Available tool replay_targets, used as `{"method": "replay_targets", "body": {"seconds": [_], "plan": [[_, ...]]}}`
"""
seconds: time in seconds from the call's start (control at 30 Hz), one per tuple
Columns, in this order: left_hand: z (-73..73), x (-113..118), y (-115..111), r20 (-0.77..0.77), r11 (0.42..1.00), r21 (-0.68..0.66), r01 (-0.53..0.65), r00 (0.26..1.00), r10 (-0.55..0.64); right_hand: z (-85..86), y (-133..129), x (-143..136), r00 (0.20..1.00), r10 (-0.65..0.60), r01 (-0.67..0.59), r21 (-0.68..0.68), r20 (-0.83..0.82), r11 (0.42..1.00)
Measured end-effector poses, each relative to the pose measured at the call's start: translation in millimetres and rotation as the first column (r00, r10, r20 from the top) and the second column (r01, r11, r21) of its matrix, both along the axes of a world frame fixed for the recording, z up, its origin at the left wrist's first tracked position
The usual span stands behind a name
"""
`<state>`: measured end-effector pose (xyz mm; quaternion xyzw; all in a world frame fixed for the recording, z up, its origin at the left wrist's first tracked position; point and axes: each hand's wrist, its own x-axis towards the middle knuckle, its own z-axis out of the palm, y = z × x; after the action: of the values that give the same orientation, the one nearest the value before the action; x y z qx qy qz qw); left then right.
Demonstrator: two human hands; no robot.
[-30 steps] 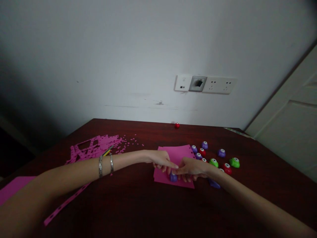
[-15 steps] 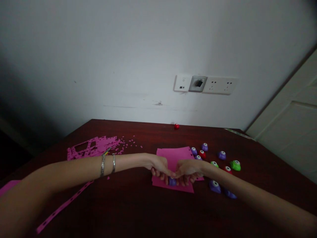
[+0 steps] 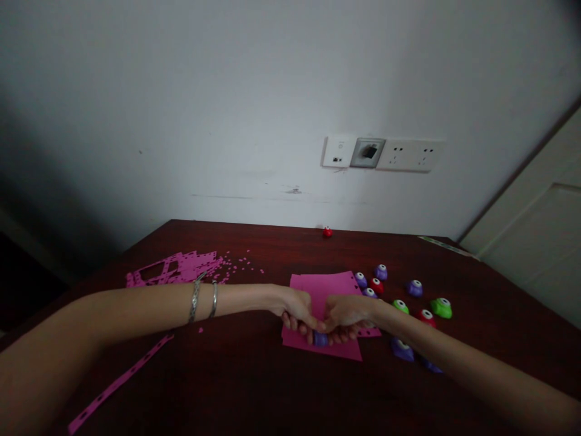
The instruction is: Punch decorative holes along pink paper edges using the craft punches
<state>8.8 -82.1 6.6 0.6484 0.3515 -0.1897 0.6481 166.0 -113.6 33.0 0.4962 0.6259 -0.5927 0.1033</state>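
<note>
Both thumbs press together on top of a purple craft punch (image 3: 321,339), whose front shows between my hands. Curled fingers of my left hand (image 3: 296,309) grip its left side. My right hand (image 3: 348,316) is closed round the other side in the same way, and the punch's top is hidden under the thumbs. Beneath the hands lies pink paper (image 3: 324,286), apparently several sheets, with small holes punched along its right edge.
Several purple, red and green craft punches (image 3: 442,307) stand right of the paper, some partly behind my right forearm. A small red punch (image 3: 327,232) stands by the wall. Punched pink scraps (image 3: 190,264) and cut-outs lie left; a punched pink strip (image 3: 118,383) lies nearer.
The view has shifted slightly, so the table and punches sit a little further right in the picture. Both hands keep their grip on the purple punch.
</note>
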Motion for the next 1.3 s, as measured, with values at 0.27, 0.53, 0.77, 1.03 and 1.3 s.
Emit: {"method": "replay_targets", "body": {"seconds": [0.27,0.53,0.77,1.03,1.3], "plan": [[21.8,5.8,18.1,0.015,0.842,0.539,0.017,0.999,-0.03,-1.2,-13.6,8.7,1.0,-0.007,0.007,0.119,0.001,0.993],[-17.0,5.7,46.0,0.261,0.53,0.816,-0.231,0.965,0.02,-10.2,-32.6,7.5,0.994,-0.075,0.027,0.482,0.081,0.876],[-24.6,5.6,39.2,0.21,0.49,0.842,-0.224,0.974,0.083,-7.1,-49.2,1.8,0.98,-0.187,0.089,0.711,0.061,0.698],[-29.7,3.6,37.1,0.235,0.471,0.84,-0.27,0.963,0.133,-33.6,-73.8,-4.3,0.942,-0.289,0.032,0.815,0.169,0.579],[-28.4,1.7,31.4,0.231,0.455,0.844,-0.286,0.957,0.174,-39.9,-76.2,-12.3,0.936,-0.295,0.007,0.83,0.191,0.557]]}}
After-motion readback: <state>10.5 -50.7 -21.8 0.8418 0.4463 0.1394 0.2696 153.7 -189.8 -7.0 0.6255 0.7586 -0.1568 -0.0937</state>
